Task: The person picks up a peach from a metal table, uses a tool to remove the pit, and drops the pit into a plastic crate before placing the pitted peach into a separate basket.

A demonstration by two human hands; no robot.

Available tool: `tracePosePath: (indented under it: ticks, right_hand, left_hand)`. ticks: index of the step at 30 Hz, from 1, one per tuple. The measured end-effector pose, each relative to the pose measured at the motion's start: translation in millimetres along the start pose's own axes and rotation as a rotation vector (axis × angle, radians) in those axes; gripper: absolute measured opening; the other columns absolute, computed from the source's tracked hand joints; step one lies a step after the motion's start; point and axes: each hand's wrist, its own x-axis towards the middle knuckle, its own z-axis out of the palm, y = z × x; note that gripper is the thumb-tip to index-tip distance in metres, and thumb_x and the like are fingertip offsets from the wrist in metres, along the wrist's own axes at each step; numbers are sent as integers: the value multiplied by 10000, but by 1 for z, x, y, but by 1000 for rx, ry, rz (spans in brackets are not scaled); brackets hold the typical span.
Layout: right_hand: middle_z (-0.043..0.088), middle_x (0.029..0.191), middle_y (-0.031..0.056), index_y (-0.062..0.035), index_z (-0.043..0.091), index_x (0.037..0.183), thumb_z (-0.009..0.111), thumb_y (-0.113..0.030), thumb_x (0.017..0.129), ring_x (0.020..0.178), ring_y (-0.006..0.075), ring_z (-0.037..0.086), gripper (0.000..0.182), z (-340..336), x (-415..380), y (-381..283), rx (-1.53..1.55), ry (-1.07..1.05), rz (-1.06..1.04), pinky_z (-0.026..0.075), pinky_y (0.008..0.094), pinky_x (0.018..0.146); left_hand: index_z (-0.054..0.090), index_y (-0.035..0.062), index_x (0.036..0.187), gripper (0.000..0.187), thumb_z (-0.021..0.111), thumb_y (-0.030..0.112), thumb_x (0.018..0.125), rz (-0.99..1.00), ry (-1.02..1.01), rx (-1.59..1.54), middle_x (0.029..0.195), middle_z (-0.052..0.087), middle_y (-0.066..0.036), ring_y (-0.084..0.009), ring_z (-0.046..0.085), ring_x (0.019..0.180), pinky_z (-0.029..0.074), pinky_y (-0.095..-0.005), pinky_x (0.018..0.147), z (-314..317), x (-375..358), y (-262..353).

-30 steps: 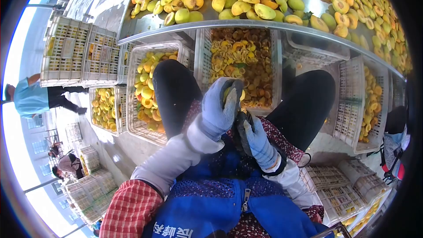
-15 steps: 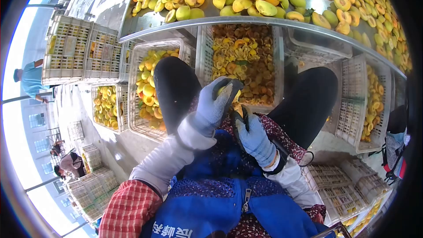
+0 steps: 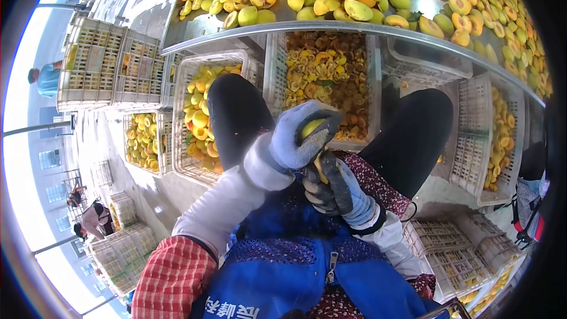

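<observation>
Both hands wear blue-grey gloves with dark palms and meet above the lap. My left hand (image 3: 302, 133) is closed round a green-yellow fruit (image 3: 311, 127), part of which shows between the fingers. Just below and to the right, my right hand (image 3: 339, 188) is closed, with its dark fingers curled round a small yellowish piece (image 3: 321, 168) that is mostly hidden. Beyond the hands, between the knees, a crate (image 3: 373, 91) holds many cut fruit scraps (image 3: 319, 66).
A metal table (image 3: 283, 26) bears many halved fruits. Fruit-filled crates stand at left (image 3: 184, 77) and right (image 3: 472, 124). Stacked crates are at far left (image 3: 88, 65) and lower right (image 3: 452, 254). A person in blue (image 3: 47, 80) is at far left, another person (image 3: 94, 220) below.
My left hand has turned and closed further round the fruit. My right hand has shifted slightly down and left, its fingers now curled. The person in blue has moved up.
</observation>
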Motion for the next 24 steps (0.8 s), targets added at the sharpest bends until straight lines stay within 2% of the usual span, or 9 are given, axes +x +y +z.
tracePosePath:
  ticks: [2, 4, 6, 11, 14, 16, 20, 22, 24]
  right_hand:
    - [365, 548, -43, -154, 484, 870, 427, -510, 922, 386, 56, 319, 364, -6, 0, -2, 43, -142, 77, 252, 195, 322]
    - [342, 539, -52, -147, 503, 887, 379, -551, 920, 383, 49, 314, 424, -8, 3, -2, 187, -264, 93, 251, 187, 313]
    - [345, 544, -56, -140, 523, 920, 355, -556, 925, 384, 48, 317, 448, -7, 3, -3, 292, -276, 116, 263, 183, 314]
    - [361, 552, -51, -127, 535, 958, 352, -542, 933, 391, 43, 330, 455, -23, 6, 1, 354, -403, 127, 277, 179, 311]
    - [360, 550, -46, -125, 532, 951, 354, -537, 935, 391, 44, 333, 449, -21, 9, -1, 325, -413, 151, 275, 178, 308]
    - [359, 548, -43, -125, 531, 947, 356, -535, 936, 391, 45, 334, 446, -19, 12, 0, 302, -408, 171, 275, 179, 307]
    - [355, 540, -41, -122, 515, 910, 363, -532, 935, 382, 50, 325, 438, -16, 14, 4, 240, -350, 179, 271, 181, 301]
    - [354, 537, -40, -121, 508, 895, 366, -530, 935, 378, 51, 319, 435, -16, 13, 4, 182, -303, 165, 269, 182, 298]
    - [345, 533, -43, -123, 495, 875, 373, -528, 934, 378, 49, 305, 426, -15, 15, -2, 149, -374, 24, 265, 183, 301]
  left_hand:
    - [577, -50, 1030, 239, 542, 121, 867, -91, -131, -233, 900, 614, -91, -149, 582, 814, 460, -255, 742, -2, 5, -2]
    - [581, -41, 1025, 274, 524, 194, 895, -148, -125, -316, 912, 606, -90, -151, 582, 825, 461, -260, 734, 7, 4, -12]
    - [585, -26, 1016, 293, 495, 236, 920, -367, -53, -724, 887, 600, -85, -146, 578, 789, 464, -266, 699, 17, 1, -9]
    - [588, -13, 1005, 313, 482, 274, 941, -146, -4, -366, 818, 586, -63, -130, 562, 732, 455, -255, 658, 24, -5, 3]
    - [589, -11, 994, 313, 487, 280, 939, -195, 90, -373, 798, 580, -48, -120, 552, 721, 449, -248, 650, 24, -13, 5]
    - [589, -13, 992, 305, 490, 270, 937, -351, 191, -463, 793, 574, -37, -112, 544, 713, 442, -243, 648, 23, -17, 2]
    - [586, -6, 962, 285, 490, 261, 936, -368, 265, -458, 799, 577, -39, -110, 555, 705, 464, -248, 632, 18, -25, -2]
    - [582, 29, 919, 273, 492, 286, 929, -600, 499, -977, 790, 600, -65, -143, 590, 684, 499, -259, 611, 12, -25, -20]
    - [584, 92, 902, 298, 504, 379, 899, -756, 737, -1053, 678, 626, -72, -152, 593, 531, 468, -211, 436, -4, -19, -5]
